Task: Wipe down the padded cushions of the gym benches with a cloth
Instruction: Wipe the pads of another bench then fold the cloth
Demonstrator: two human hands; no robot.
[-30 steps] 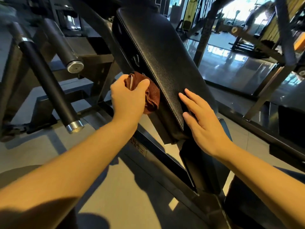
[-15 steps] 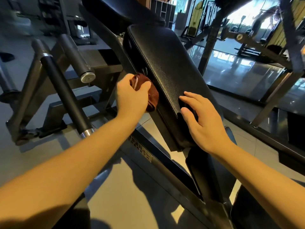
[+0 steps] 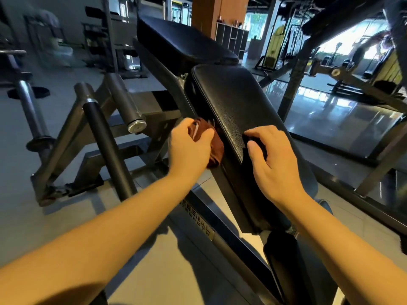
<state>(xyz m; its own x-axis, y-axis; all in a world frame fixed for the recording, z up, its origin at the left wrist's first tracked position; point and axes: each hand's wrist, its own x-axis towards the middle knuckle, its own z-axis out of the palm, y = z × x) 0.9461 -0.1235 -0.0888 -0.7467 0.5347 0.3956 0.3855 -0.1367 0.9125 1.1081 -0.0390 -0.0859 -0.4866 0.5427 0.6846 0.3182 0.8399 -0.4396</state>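
Cloth (image 3: 217,148): brown and bunched up, pressed flat against the left side wall of the sloping cushion, about halfway down its length. A pale tag or loop shows at its top.
Left hand (image 3: 189,148): grip clamped on the cloth, thumb over the top, fingers wrapped round the bundle. The arm reaches in from the lower left.
Right hand (image 3: 277,159): on the cushion's top face, just beside the cloth and across the edge seam from it. The grip is drawn together, fingers curled under with the tips on the leather and nothing in it.
Cushion (image 3: 231,102): black grained padding, tilted, high end away and low end toward the camera.
Upper cushion (image 3: 182,40): a second black pad beyond it, just above the high end.
Frame beam (image 3: 220,236): dark steel, running under the cushion down to the right, with a small lettered plate I cannot read.
Handle bar (image 3: 105,146): black sleeve, slanting on the left and well apart from the hands.
Roller peg (image 3: 125,102): grey with a shiny end cap, near the handle bar.
Floor (image 3: 154,260): pale tiles below, crossed by arm shadows.
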